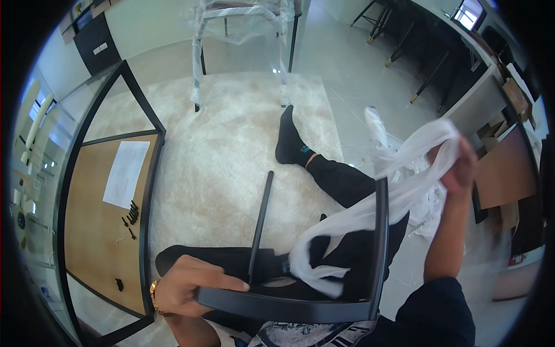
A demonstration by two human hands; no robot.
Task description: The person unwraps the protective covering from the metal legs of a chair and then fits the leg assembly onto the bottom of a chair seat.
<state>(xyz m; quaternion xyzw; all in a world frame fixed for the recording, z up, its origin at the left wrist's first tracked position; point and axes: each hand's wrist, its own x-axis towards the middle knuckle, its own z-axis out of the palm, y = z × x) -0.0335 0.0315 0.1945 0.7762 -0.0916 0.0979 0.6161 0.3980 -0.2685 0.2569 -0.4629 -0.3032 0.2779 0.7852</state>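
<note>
A black metal frame (289,305) lies across my lap, with a curved bar nearest me and two straight legs reaching away. My left hand (188,283) is closed round the left end of the curved bar, its index finger stretched along it. Off to the right, my raised right hand (461,168) grips a long strip of white foam wrap (341,225); the hand is somewhat blurred. The strip sags from that hand, passes behind the frame's right leg and curls down over my lap. My legs, in black trousers, are spread on the rug.
At left, a glass-topped black table (151,191) has a wooden shelf (95,248) bearing a paper sheet (126,173), several black bolts (133,214) and a hex key (120,240). Ahead stands a plastic-wrapped chair frame (199,63). Crumpled wrap (425,211) and cardboard (506,168) lie right.
</note>
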